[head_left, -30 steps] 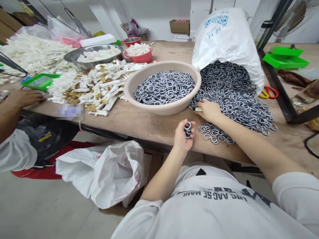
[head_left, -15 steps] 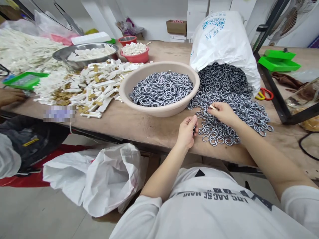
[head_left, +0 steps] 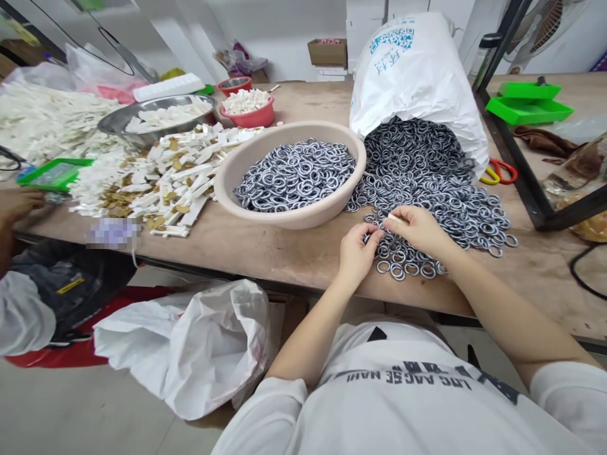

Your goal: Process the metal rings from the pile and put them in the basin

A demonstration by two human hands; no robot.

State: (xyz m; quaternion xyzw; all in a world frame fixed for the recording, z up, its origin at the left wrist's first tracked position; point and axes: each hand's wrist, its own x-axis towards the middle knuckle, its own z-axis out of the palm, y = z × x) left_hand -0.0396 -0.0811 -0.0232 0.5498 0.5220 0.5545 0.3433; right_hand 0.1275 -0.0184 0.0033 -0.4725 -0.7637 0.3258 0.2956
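Note:
My left hand (head_left: 358, 254) is closed at the near edge of a heap of grey metal-looking rings (head_left: 446, 202), with a dark ring (head_left: 367, 238) partly showing between thumb and fingers. Just to its right, my right hand (head_left: 420, 230) pinches a small cream-coloured stick-like piece (head_left: 397, 218), most of which the fingers hide. The fingertips of both hands are close together over loose rings. Behind them, the rings spill from a white plastic sack (head_left: 403, 72) lying on its side. A beige basin (head_left: 289, 218) full of the same rings stands to the left.
White and gold strips (head_left: 180, 170) are piled left of the basin. Farther back stand a steel bowl (head_left: 107, 124) and a red bowl (head_left: 256, 119) of white pieces. Scissors (head_left: 503, 172), a black metal frame (head_left: 516, 164) and green trays (head_left: 531, 110) are at right. A co-worker's hand (head_left: 21, 205) is far left.
My hands have come together, the left fingertips now near the cream piece in my right hand. The whole view has shifted slightly.

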